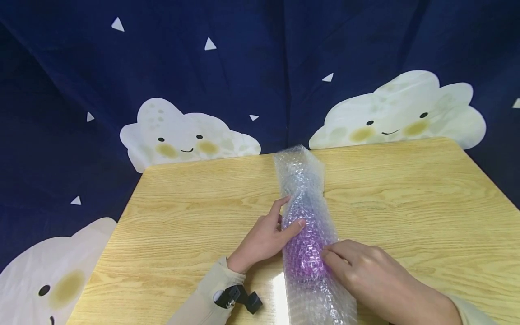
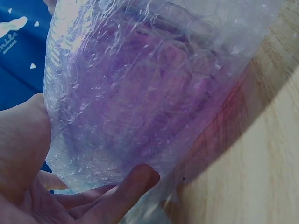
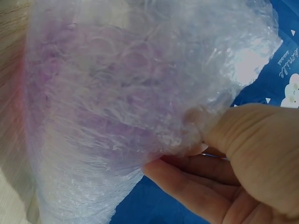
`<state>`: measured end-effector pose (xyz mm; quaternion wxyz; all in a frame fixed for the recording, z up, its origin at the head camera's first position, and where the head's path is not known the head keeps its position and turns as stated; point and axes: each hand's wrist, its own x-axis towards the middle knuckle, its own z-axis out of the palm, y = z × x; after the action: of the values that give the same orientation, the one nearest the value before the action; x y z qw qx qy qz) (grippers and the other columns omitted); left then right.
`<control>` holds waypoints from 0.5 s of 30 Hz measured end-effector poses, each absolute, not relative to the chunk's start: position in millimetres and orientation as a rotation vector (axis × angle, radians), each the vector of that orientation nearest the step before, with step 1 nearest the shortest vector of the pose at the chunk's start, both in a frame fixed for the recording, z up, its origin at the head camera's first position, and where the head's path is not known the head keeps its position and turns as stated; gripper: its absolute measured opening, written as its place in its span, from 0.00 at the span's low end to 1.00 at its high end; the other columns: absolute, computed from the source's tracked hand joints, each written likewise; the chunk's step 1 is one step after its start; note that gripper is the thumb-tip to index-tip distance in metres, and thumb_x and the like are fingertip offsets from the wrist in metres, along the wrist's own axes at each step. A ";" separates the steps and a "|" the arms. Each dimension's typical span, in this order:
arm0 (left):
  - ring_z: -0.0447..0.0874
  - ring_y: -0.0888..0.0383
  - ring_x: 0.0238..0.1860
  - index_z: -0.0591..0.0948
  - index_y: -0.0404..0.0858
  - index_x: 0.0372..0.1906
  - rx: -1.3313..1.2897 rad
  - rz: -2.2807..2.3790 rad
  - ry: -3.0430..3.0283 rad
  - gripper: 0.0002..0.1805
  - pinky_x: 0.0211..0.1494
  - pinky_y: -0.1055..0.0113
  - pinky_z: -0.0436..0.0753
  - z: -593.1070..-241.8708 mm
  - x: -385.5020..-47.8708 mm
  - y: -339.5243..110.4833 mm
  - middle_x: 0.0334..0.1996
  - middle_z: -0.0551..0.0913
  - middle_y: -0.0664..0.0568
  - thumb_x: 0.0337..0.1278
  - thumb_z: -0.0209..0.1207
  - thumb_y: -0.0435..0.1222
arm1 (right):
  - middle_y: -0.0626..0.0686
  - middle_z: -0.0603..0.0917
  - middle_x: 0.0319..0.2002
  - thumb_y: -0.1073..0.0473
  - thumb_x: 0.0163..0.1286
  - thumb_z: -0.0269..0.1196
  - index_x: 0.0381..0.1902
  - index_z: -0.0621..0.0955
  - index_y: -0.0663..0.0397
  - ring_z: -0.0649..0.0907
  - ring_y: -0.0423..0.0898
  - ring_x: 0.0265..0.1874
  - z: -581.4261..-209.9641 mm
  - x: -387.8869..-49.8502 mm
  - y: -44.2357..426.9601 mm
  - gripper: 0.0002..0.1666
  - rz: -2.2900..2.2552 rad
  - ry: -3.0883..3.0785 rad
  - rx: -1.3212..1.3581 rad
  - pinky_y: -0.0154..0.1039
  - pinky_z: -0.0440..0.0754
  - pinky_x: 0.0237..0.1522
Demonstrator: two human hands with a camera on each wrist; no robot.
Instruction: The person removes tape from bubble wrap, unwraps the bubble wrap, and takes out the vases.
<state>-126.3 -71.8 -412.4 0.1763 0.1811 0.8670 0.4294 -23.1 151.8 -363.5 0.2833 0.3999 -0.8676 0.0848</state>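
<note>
A long bundle of clear bubble wrap [image 1: 302,180] lies lengthwise on the table, wrapped round a purple item [image 1: 308,257] whose kind cannot be made out through the bubbles. My left hand [image 1: 266,237] holds the bundle from its left side, thumb over the top and fingers along the edge. On the right side, my right hand [image 1: 367,271] pinches the bubble wrap between thumb and fingers. The right wrist view shows that pinched edge of the wrap [image 3: 117,93] close up. Purple shows through the layers in the left wrist view too, beside the left fingers [image 2: 135,184].
Under the bundle is a wooden table [image 1: 195,203] with pale grain. Behind it hangs a dark blue cloth [image 1: 243,67] printed with smiling clouds and white triangles. A small black device [image 1: 239,298] is strapped to the left wrist.
</note>
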 end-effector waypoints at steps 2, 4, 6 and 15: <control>0.84 0.63 0.32 0.55 0.56 0.83 0.515 1.215 2.457 0.45 0.35 0.66 0.83 -412.3 -126.3 -71.7 0.40 0.86 0.50 0.68 0.56 0.64 | 0.51 0.91 0.38 0.55 0.87 0.27 0.38 0.88 0.56 0.90 0.43 0.37 -363.6 -23.1 151.8 0.41 0.230 -2.323 1.070 0.35 0.90 0.37; 0.84 0.63 0.33 0.55 0.56 0.83 0.517 1.215 2.456 0.45 0.35 0.66 0.83 -412.2 -126.3 -71.6 0.40 0.86 0.50 0.68 0.56 0.64 | 0.51 0.91 0.38 0.55 0.87 0.27 0.38 0.88 0.56 0.90 0.43 0.37 -363.8 -23.0 151.7 0.41 0.229 -2.323 1.068 0.35 0.90 0.37; 0.84 0.63 0.33 0.55 0.56 0.83 0.517 1.217 2.454 0.45 0.35 0.66 0.84 -412.1 -126.2 -71.7 0.41 0.87 0.49 0.68 0.56 0.64 | 0.51 0.91 0.37 0.56 0.88 0.27 0.38 0.88 0.56 0.90 0.43 0.37 -363.8 -22.9 151.4 0.41 0.224 -2.319 1.064 0.35 0.90 0.37; 0.85 0.64 0.33 0.55 0.55 0.83 0.518 1.222 2.451 0.45 0.36 0.66 0.84 -412.3 -126.3 -71.7 0.40 0.87 0.50 0.68 0.56 0.64 | 0.51 0.91 0.37 0.57 0.88 0.28 0.39 0.89 0.58 0.90 0.43 0.37 -364.2 -22.1 150.8 0.41 0.203 -2.313 1.048 0.35 0.89 0.37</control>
<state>-126.3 -71.7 -412.3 0.1763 0.1831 0.8655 0.4317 -22.1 150.8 -364.2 0.2925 0.3935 -0.8682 0.0764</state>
